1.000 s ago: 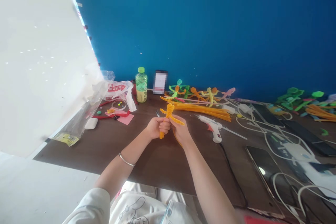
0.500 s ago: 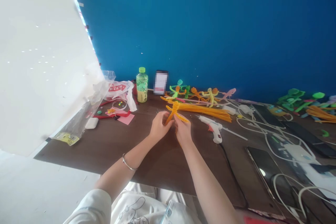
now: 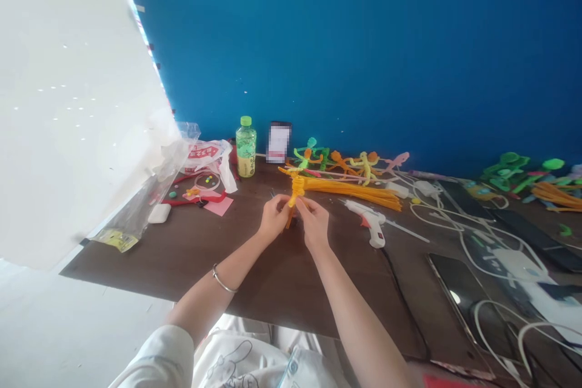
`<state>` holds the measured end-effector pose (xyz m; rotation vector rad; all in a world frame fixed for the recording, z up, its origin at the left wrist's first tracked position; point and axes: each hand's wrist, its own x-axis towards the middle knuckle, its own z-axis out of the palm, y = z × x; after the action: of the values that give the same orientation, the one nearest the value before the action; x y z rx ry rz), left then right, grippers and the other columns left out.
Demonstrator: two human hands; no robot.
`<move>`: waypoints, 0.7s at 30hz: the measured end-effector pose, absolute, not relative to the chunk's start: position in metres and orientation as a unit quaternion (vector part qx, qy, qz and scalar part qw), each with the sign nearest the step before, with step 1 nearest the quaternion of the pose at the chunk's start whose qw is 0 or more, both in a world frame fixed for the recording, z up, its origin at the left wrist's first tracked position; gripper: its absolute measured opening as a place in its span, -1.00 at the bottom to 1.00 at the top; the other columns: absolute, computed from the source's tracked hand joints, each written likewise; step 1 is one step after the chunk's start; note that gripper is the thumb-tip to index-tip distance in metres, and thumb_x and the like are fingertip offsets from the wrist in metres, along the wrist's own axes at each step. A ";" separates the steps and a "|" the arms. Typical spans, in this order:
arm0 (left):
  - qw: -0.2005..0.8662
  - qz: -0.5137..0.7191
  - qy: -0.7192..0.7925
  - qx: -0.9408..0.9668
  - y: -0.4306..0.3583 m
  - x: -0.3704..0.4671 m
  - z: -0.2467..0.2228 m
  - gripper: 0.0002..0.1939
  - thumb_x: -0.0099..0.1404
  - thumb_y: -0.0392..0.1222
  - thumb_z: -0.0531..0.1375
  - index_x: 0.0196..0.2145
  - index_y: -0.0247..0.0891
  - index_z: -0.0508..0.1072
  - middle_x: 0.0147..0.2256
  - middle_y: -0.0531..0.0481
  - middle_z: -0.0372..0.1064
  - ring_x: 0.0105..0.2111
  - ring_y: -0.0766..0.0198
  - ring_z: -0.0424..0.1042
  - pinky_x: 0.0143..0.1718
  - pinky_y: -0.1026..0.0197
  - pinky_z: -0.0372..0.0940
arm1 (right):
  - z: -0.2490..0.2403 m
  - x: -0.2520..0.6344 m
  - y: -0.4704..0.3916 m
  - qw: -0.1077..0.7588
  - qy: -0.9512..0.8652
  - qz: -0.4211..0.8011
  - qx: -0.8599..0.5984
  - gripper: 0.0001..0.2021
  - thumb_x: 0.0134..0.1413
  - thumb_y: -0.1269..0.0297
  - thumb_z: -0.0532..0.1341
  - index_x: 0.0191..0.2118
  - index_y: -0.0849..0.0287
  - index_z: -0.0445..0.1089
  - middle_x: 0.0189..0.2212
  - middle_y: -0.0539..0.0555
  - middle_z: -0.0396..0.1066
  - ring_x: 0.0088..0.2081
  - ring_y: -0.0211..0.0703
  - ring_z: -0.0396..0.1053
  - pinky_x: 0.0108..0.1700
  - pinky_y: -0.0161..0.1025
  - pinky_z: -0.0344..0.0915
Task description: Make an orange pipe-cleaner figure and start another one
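Between my two hands is an orange pipe-cleaner figure (image 3: 297, 187), held upright above the table, its wound body on top and loose stems hanging below. My left hand (image 3: 275, 218) pinches it from the left side. From the right, my right hand (image 3: 313, 218) has its thumb and fingers closed on the same figure. My fingers hide part of its lower half. Just behind lies a bundle of orange pipe cleaners (image 3: 359, 192). A white glue gun (image 3: 370, 221) rests on the table to the right of my right hand.
Several colourful pipe-cleaner figures (image 3: 364, 167) line the blue wall. A green-capped bottle (image 3: 246, 148) and a propped phone (image 3: 278, 142) stand at the back. Plastic bags (image 3: 209, 154) and a white case (image 3: 159, 213) lie left. White cables (image 3: 473, 242) and a dark phone (image 3: 468, 297) are right.
The orange figure has turned in my hands, and its side arms no longer stick out in view. My right hand has shifted its fingers up to a pinch near the figure's middle.
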<state>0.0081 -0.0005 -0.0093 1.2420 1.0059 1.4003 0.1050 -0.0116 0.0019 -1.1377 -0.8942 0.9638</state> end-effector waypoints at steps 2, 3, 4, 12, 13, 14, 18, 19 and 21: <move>0.545 0.578 0.392 0.464 0.001 0.009 -0.010 -0.76 0.03 -0.09 0.21 -0.42 -0.33 0.36 -0.54 0.05 0.30 -0.60 0.41 0.28 -0.52 0.30 0.24 | 0.002 0.106 -0.011 0.647 -0.401 0.426 -0.490 -0.70 -0.29 0.17 0.32 -0.36 0.24 0.48 -0.38 0.09 0.49 -0.30 -0.08 0.40 -0.23 -0.16 0.31; 0.569 0.578 0.381 0.443 0.001 0.010 -0.009 -0.75 0.02 -0.08 0.22 -0.43 -0.34 0.36 -0.56 0.06 0.28 -0.61 0.44 0.26 -0.53 0.32 0.21 | 0.002 0.106 -0.011 0.647 -0.406 0.427 -0.484 -0.70 -0.29 0.17 0.32 -0.35 0.24 0.48 -0.37 0.10 0.49 -0.28 -0.06 0.40 -0.20 -0.15 0.31; 0.594 0.578 0.369 0.420 0.000 0.010 -0.008 -0.73 0.01 -0.08 0.24 -0.43 -0.36 0.36 -0.58 0.06 0.26 -0.62 0.46 0.24 -0.54 0.34 0.19 | 0.002 0.107 -0.011 0.646 -0.412 0.429 -0.479 -0.70 -0.28 0.17 0.32 -0.35 0.23 0.48 -0.35 0.10 0.49 -0.26 -0.05 0.40 -0.18 -0.13 0.30; 0.763 0.534 0.218 0.292 -0.005 0.004 0.006 -0.83 -0.02 -0.28 0.27 -0.48 -0.41 0.35 -0.57 0.07 0.12 -0.59 0.54 0.12 -0.63 0.47 0.02 | 0.002 0.113 -0.009 0.631 -0.461 0.390 -0.488 -0.76 -0.22 0.16 0.29 -0.38 0.20 0.48 -0.35 0.08 0.47 -0.26 -0.08 0.39 -0.14 -0.13 0.28; 0.778 0.524 0.205 0.281 -0.005 0.003 0.007 -0.86 -0.01 -0.31 0.25 -0.48 -0.41 0.35 -0.55 0.06 0.12 -0.59 0.55 0.12 -0.65 0.48 0.01 | 0.002 0.113 -0.009 0.632 -0.455 0.399 -0.484 -0.76 -0.22 0.16 0.29 -0.38 0.20 0.48 -0.36 0.08 0.47 -0.27 -0.09 0.38 -0.16 -0.14 0.28; 0.794 0.512 0.193 0.265 -0.004 0.002 0.008 -0.89 0.01 -0.35 0.23 -0.46 -0.42 0.36 -0.54 0.05 0.12 -0.58 0.55 0.12 -0.66 0.50 0.00 | 0.002 0.112 -0.009 0.633 -0.446 0.415 -0.479 -0.76 -0.22 0.15 0.30 -0.39 0.19 0.48 -0.37 0.07 0.47 -0.29 -0.10 0.38 -0.19 -0.15 0.28; 0.861 0.450 0.160 0.176 -0.004 -0.004 0.012 -0.89 0.06 -0.48 0.07 -0.42 -0.41 0.34 -0.49 0.01 0.12 -0.60 0.57 0.11 -0.70 0.56 0.00 | 0.002 0.111 -0.009 0.610 -0.402 0.531 -0.428 -0.79 -0.22 0.14 0.30 -0.48 0.18 0.46 -0.50 0.02 0.42 -0.43 -0.20 0.33 -0.33 -0.22 0.27; 0.873 0.435 0.158 0.153 -0.004 -0.006 0.014 -0.86 0.07 -0.51 0.04 -0.41 -0.40 0.33 -0.48 0.01 0.11 -0.61 0.57 0.11 -0.71 0.57 0.01 | 0.002 0.111 -0.009 0.601 -0.392 0.562 -0.412 -0.80 -0.22 0.14 0.31 -0.51 0.17 0.45 -0.52 0.01 0.41 -0.46 -0.23 0.32 -0.35 -0.24 0.26; 0.895 0.401 0.159 0.114 -0.004 -0.010 0.016 -0.81 0.09 -0.53 -0.02 -0.39 -0.39 0.31 -0.48 0.00 0.10 -0.62 0.57 0.11 -0.72 0.59 0.03 | 0.004 0.112 -0.010 0.581 -0.376 0.610 -0.386 -0.81 -0.24 0.14 0.32 -0.52 0.16 0.45 -0.53 0.00 0.39 -0.47 -0.26 0.30 -0.35 -0.26 0.25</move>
<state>-0.0096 -0.0040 0.0155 0.2369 0.3291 0.8315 0.1116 -0.0098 0.0042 -0.9031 -0.8782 1.4262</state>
